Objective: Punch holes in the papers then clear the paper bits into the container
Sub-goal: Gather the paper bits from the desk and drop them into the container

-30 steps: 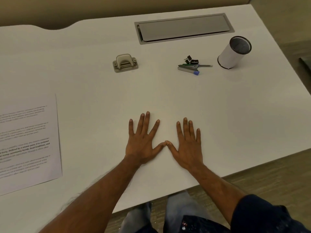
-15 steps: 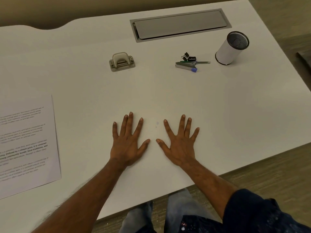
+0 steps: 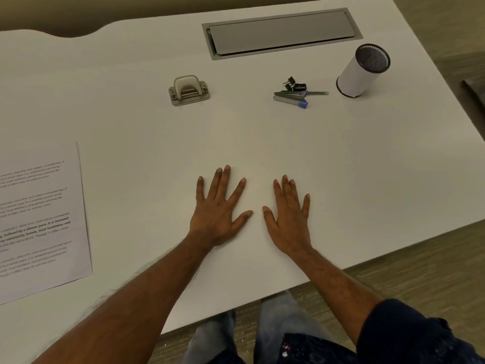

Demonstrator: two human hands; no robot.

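Note:
A grey hole punch (image 3: 189, 90) stands on the white table (image 3: 341, 166), beyond my hands and a little to the left. Printed papers (image 3: 39, 222) lie flat at the left edge, partly cut off by the frame. A white cylindrical container (image 3: 360, 72) with a dark mesh inside stands at the far right. My left hand (image 3: 217, 211) and my right hand (image 3: 288, 219) rest palm down near the front edge, fingers spread, thumbs close but apart, holding nothing.
A stapler with a blue tip (image 3: 290, 99), a green pen (image 3: 312, 93) and black binder clips (image 3: 294, 84) lie between the punch and the container. A grey cable hatch (image 3: 280, 32) is set into the table's far side. My legs show below the table's front edge.
My hands slid apart from thumbs touching, then came nearer again; they now lie flat with a small gap between the thumbs. The view shifted slightly.

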